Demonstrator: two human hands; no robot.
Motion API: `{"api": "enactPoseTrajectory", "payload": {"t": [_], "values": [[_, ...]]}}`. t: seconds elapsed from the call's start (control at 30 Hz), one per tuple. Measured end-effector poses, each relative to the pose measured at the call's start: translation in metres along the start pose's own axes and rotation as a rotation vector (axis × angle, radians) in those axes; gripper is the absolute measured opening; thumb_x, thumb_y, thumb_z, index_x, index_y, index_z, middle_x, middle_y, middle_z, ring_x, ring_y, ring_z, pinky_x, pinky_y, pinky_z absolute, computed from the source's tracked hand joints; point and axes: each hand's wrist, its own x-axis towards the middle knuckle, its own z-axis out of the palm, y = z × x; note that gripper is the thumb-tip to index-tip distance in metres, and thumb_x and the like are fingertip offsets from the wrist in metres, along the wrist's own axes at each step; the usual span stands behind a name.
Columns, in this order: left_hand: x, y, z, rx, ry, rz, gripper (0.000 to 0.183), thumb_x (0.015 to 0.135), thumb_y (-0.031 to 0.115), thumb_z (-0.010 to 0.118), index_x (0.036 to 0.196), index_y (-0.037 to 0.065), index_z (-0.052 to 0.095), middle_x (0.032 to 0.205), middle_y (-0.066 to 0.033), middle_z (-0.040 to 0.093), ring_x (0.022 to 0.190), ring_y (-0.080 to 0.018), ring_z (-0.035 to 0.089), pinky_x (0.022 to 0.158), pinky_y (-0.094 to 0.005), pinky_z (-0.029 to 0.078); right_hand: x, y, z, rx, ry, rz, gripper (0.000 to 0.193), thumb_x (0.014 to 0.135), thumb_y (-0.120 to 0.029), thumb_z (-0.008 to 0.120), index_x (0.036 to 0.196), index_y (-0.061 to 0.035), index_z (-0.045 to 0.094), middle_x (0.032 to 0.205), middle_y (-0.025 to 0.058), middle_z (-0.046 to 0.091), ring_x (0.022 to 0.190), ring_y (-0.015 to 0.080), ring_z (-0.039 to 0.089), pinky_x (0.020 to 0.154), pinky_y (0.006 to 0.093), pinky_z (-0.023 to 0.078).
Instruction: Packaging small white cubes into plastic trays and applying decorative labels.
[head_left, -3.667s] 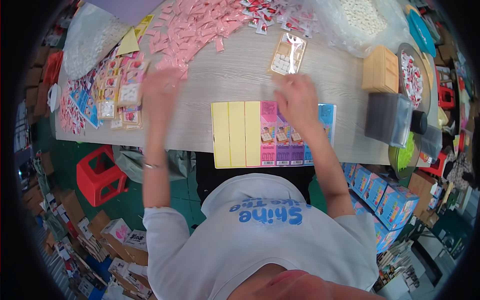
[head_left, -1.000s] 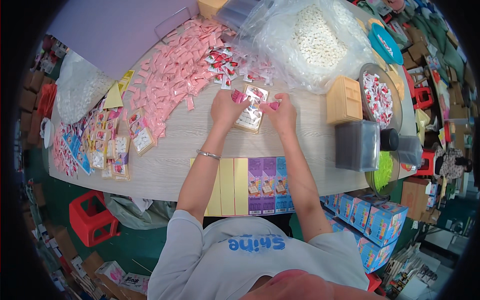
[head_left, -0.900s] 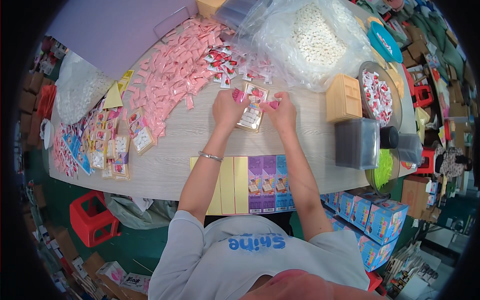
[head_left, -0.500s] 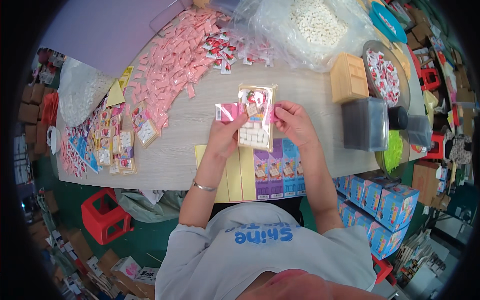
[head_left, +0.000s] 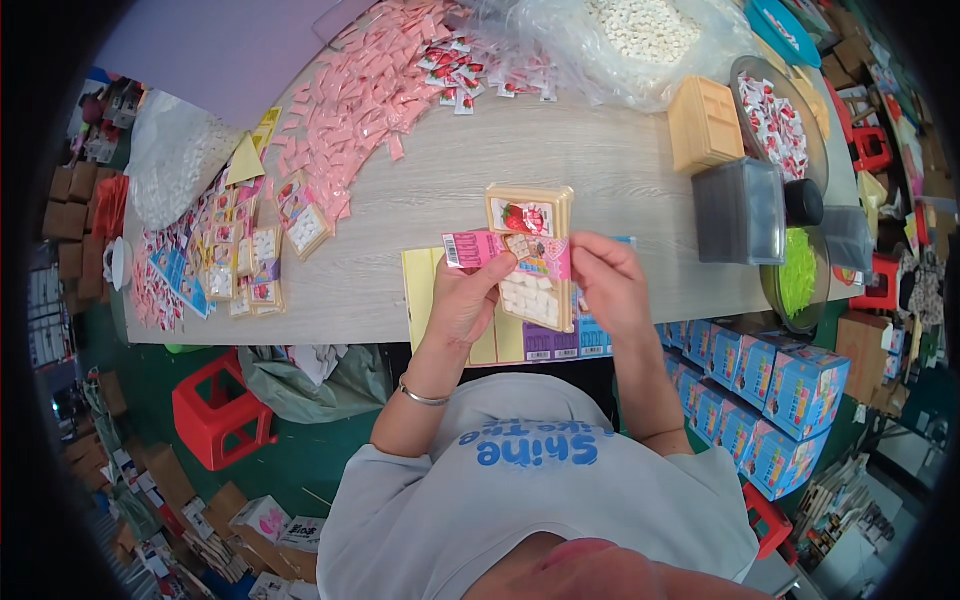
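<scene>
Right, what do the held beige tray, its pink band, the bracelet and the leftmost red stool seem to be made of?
Beige tray: probably plastic, smooth with rounded corners.
Pink band: likely printed card, its free end sticking out flat.
Bracelet: apparently metal, silvery and shiny.
Red stool: likely plastic, smooth and evenly coloured.

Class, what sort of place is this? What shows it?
Probably a packing workshop: a heap of pink sachets and a clear bag of white pieces on the table, with blue boxes stacked nearby.
</scene>
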Motion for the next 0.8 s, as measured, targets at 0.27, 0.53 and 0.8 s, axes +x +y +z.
{"api": "enactPoseTrajectory", "payload": {"t": [0.27, 0.53, 0.8], "values": [[-0.02, 0.02, 0.027, 0.639, 0.245, 0.642, 0.047, 0.074, 0.001, 0.091, 0.115, 0.002, 0.067, 0.097, -0.0051, 0.069, 0.092, -0.017, 0.067, 0.082, -0.0307, 0.055, -0.021, -0.002, 0.01, -0.26, 0.017, -0.163, 0.025, 0.095, 0.002, 0.069, 0.119, 0.0059, 0.069, 0.108, 0.0084, 0.074, 0.096, 0.0094, 0.068, 0.086, 0.0272, 0.057], [-0.058, 0.016, 0.005, 1.145, 0.201, 0.84, 0.037, 0.073, 0.003, 0.09, 0.107, 0.001, 0.077, 0.101, -0.0113, 0.074, 0.09, -0.0228, 0.067, 0.08, -0.0319, 0.054, -0.031, 0.013, 0.027, -0.538, -0.089, -0.331, 0.019, 0.091, 0.004, 0.074, 0.11, 0.0041, 0.074, 0.106, 0.0085, 0.076, 0.092, 0.0116, 0.068, 0.078, 0.0256, 0.054], [-0.08, 0.03, -0.021, 0.819, -0.245, 0.47, 0.026, 0.087, -0.002, 0.076, 0.113, 0.001, 0.073, 0.103, -0.0108, 0.074, 0.095, -0.0199, 0.07, 0.081, -0.0298, 0.055, -0.044, 0.039, 0.033, -0.274, -0.023, -0.262, 0.023, 0.077, -0.004, 0.087, 0.095, -0.0035, 0.073, 0.101, 0.0099, 0.074, 0.088, 0.0189, 0.069, 0.071, 0.0321, 0.052]]}}
